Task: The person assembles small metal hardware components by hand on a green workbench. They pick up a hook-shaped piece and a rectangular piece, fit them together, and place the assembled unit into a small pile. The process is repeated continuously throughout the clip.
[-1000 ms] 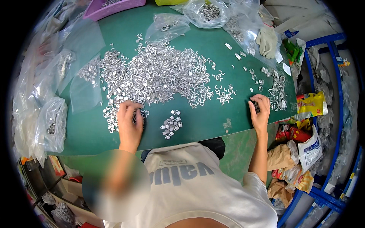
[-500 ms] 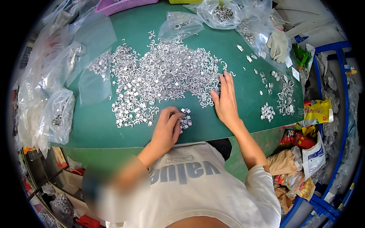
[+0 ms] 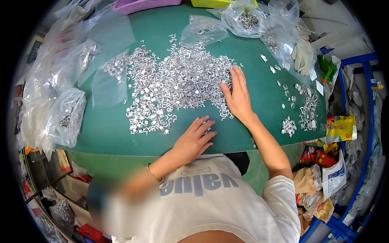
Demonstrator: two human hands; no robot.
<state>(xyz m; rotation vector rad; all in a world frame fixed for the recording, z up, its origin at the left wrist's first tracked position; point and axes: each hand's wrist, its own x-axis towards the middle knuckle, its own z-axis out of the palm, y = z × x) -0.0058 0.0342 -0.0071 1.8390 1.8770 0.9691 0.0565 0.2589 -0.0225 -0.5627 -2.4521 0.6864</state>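
A broad heap of small silvery metal parts (image 3: 182,77), many of them crescent-shaped, lies in the middle of the green table (image 3: 109,139). Along its right edge rests my right hand (image 3: 238,95), fingers stretched out flat and touching the outermost pieces. Nearer to me, my left hand (image 3: 193,138) is spread palm down over a small group of square metal pieces (image 3: 207,130). Only a few of these show between its fingers; the others are covered. At the heap's near left corner, similar square pieces (image 3: 139,109) are mixed in with crescents.
Clear plastic bags (image 3: 67,113) with metal parts line the left side. Smaller piles of parts (image 3: 308,107) lie at the right, near a pale glove (image 3: 302,58). Purple (image 3: 146,5) and yellow-green bins stand at the far edge. A blue rack (image 3: 366,121) is beyond the table's right.
My left hand has gone from curled fingers beside the small square pieces to spread fingers over them. My right hand has pressed inward, bringing stray crescents against the heap. The view has shifted slightly.
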